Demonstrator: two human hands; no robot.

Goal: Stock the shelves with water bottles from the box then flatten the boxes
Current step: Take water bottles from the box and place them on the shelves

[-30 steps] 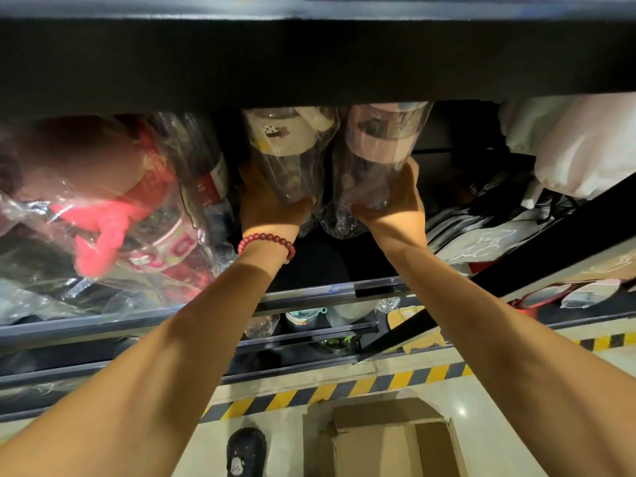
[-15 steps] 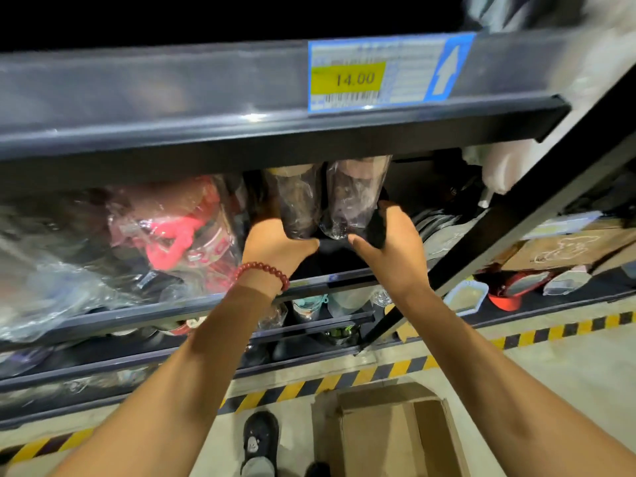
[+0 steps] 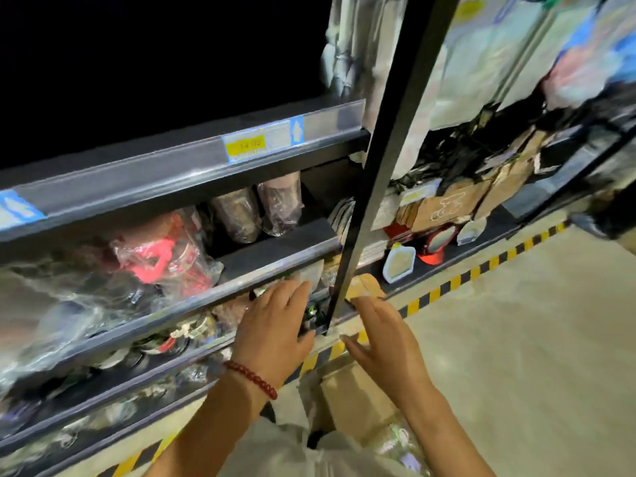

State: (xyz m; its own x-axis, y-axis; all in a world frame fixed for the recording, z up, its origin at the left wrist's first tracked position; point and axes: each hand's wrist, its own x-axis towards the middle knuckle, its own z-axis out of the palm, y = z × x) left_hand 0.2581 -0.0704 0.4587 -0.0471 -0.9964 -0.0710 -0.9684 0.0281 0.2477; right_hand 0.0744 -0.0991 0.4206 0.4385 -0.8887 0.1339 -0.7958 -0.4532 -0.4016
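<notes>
Seen from a head-worn camera looking down at a dark metal store shelf (image 3: 275, 247), both hands were empty and held apart in front of the shelving. The left hand (image 3: 273, 327), with a red bead bracelet (image 3: 253, 378) at the wrist, had its fingers straight and relaxed near the shelf's front rail; whether it touched the rail could not be told through the blur. The right hand (image 3: 387, 333) hovered just beside it, fingers loosely spread, above an open cardboard box (image 3: 347, 395) on the floor. Two water bottles (image 3: 260, 213), each wrapped in a clear plastic bag, stood upright side by side on the shelf, under a rail bearing a yellow and blue price tag (image 3: 261, 142). To their left lay more bagged goods, among them something pink and red (image 3: 161, 251). In the box, at the bottom edge of the view, further bagged bottles (image 3: 395, 438) seemed to wait, blurred. Judging by their look, the bottles were empty drinkware, so light and rigid, but the loose bag would likely slide against the body underneath. A sound hold would close around the middle of the barrel, squeezing through the plastic, not pinching the bag alone. A black upright post (image 3: 375, 187) stood close beside the bottles and could be knocked when reaching in. A yellow and black striped line (image 3: 457, 282) ran along the floor.
</notes>
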